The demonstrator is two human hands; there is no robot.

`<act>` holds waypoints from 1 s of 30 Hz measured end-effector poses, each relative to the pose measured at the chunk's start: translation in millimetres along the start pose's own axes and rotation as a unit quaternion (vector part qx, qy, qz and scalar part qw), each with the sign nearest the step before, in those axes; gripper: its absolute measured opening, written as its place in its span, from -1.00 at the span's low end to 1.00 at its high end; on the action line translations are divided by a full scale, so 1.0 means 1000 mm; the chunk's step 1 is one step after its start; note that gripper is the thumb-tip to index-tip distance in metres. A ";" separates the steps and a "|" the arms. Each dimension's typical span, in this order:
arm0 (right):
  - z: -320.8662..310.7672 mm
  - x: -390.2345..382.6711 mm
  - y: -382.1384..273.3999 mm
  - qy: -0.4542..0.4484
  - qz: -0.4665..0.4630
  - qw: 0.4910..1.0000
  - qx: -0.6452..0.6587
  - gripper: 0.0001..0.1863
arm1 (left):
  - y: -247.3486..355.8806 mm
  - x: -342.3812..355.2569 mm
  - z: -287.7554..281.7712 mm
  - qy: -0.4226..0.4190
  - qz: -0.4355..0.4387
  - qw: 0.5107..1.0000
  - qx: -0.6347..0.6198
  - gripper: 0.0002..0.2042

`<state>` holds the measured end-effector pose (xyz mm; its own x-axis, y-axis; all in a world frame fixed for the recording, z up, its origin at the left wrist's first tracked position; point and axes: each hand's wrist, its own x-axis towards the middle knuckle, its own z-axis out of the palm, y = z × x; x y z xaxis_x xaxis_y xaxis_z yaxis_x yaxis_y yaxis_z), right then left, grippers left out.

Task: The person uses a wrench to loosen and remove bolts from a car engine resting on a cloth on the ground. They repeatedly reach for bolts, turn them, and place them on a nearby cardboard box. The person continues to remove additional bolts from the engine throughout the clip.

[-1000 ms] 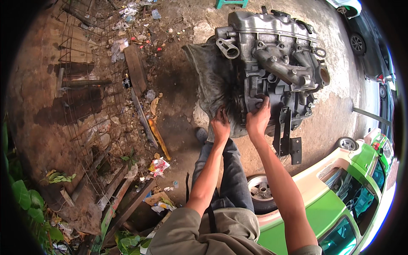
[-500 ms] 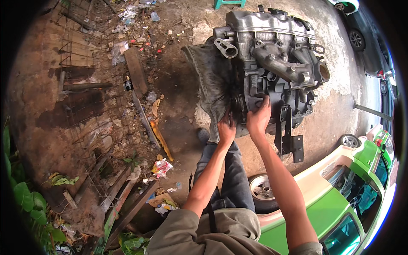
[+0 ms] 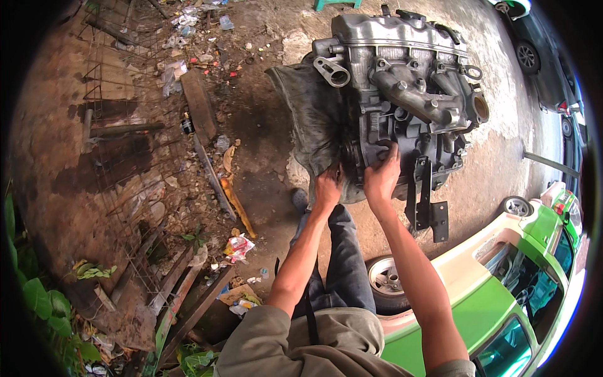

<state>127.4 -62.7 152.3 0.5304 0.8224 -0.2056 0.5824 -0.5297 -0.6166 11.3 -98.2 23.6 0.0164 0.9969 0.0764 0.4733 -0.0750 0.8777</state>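
Observation:
A grey metal car engine [image 3: 414, 91] stands in front of me, its manifold pipes toward the right. A dark, dirty cloth [image 3: 304, 113] lies against its left side. My left hand [image 3: 328, 188] is closed on the lower part of this cloth, beside the engine's lower left side; its fingertips are partly hidden. My right hand [image 3: 383, 176] grips the near lower part of the engine block, thumb and fingers bent against the dark metal. A black bracket with holes [image 3: 427, 198] sticks out from the engine, right of my right hand.
A green and cream car [image 3: 452, 283] stands close on my right, with a wheel [image 3: 387, 279] near my leg. Planks [image 3: 201, 107], wire mesh and litter cover the ground at left. A green stool [image 3: 338, 4] and a dark car [image 3: 540, 69] are farther off.
My left hand has shifted slightly left and up, and the cloth's hanging lower edge has been drawn up by it. My right hand stays in place on the engine.

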 end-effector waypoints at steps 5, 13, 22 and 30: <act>-0.001 -0.002 -0.002 0.014 -0.022 1.000 0.004 -0.30 | -0.019 0.022 -0.013 -0.050 0.111 0.992 0.028 -0.79; -0.004 -0.004 -0.009 0.043 -0.075 0.996 0.024 -0.38 | -0.027 0.076 0.022 0.047 0.055 0.995 -0.064 -0.89; -0.007 -0.003 -0.011 0.011 -0.039 0.999 0.026 -0.35 | -0.055 0.144 0.045 0.001 -0.152 0.988 0.015 -0.73; -0.001 0.001 -0.004 0.019 -0.033 0.999 -0.003 -0.30 | -0.060 0.132 0.034 -0.053 -0.172 0.980 -0.086 -0.74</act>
<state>125.8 -60.2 155.6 0.5133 0.8474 -0.1360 0.6208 -0.4761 -0.6228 15.2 38.1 -34.9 -0.0216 0.9600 -0.2793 0.3109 0.2720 0.9107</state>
